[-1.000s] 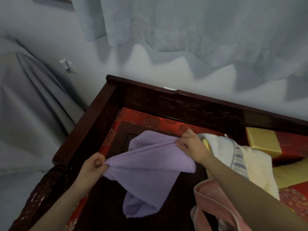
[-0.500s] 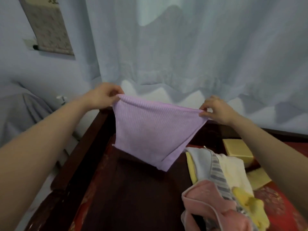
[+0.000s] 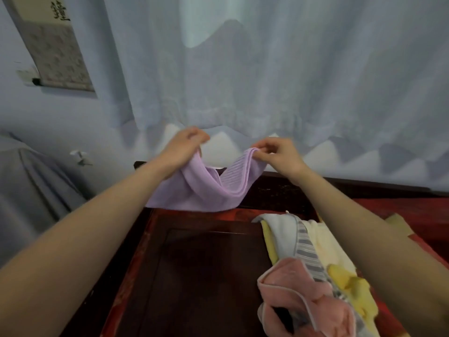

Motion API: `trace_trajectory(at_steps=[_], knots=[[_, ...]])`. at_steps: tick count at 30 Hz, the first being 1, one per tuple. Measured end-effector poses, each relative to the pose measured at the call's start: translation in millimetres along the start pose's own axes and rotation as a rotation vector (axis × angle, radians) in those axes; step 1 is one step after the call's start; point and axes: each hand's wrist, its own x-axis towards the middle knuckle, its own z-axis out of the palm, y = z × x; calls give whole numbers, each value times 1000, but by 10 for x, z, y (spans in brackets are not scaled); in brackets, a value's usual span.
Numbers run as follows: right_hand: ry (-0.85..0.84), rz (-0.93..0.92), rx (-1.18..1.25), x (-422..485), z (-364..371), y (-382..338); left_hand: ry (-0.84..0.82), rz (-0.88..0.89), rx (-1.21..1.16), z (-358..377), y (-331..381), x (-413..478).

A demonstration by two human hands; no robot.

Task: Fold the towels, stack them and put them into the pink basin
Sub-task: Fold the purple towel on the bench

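Observation:
A lilac ribbed towel (image 3: 206, 188) hangs in the air above the far end of the dark wooden tabletop (image 3: 206, 276). My left hand (image 3: 183, 145) pinches its left top corner and my right hand (image 3: 277, 154) pinches its right top corner. The two hands are close together, so the towel sags in a fold between them. A heap of unfolded towels lies at the right: a white one with grey stripes (image 3: 289, 229), a cream one (image 3: 328, 246), a yellow one (image 3: 352, 285) and a pink one (image 3: 298, 295). No pink basin is in view.
The tabletop has a raised dark wooden rail (image 3: 303, 188) at its far side and red patterned edging (image 3: 150, 229). A pale curtain (image 3: 267, 81) hangs behind. A scroll (image 3: 56, 52) hangs on the left wall. Grey cloth (image 3: 29, 186) covers something at the left.
The hands lifted the lilac towel off the table and spread it wide, then moved toward each other; the towel now droops folded between them. The view tilted upward.

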Motion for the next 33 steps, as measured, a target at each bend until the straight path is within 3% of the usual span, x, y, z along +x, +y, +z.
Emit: trace_trajectory(at_steps=[4, 8, 12, 15, 18, 21, 26, 30, 33], knots=[[-102, 5, 53, -65, 234, -128, -350, -32, 203, 480, -202, -164], [-145, -18, -67, -136, 265, -33, -343, 80, 295, 634, -363, -178], [24, 85, -74, -202, 57, 194, -254, -97, -177, 266, -451, -101], [128, 144, 128, -275, -130, 258, -209, -182, -538, -173, -539, -89], [128, 191, 334, -322, -300, 212, -187, -136, -454, -598, -703, -130], [-41, 187, 384, -431, -376, 145, -211, -134, -377, -885, -870, -251], [-433, 215, 374, -942, -115, 320, -458, -235, -137, -1024, -1396, -718], [-545, 367, 415, -1515, 236, 635, -781, -437, -129, -836, -2004, -1238], [-613, 458, 366, -1888, 492, 902, -879, -563, -127, -627, -2303, -1558]])
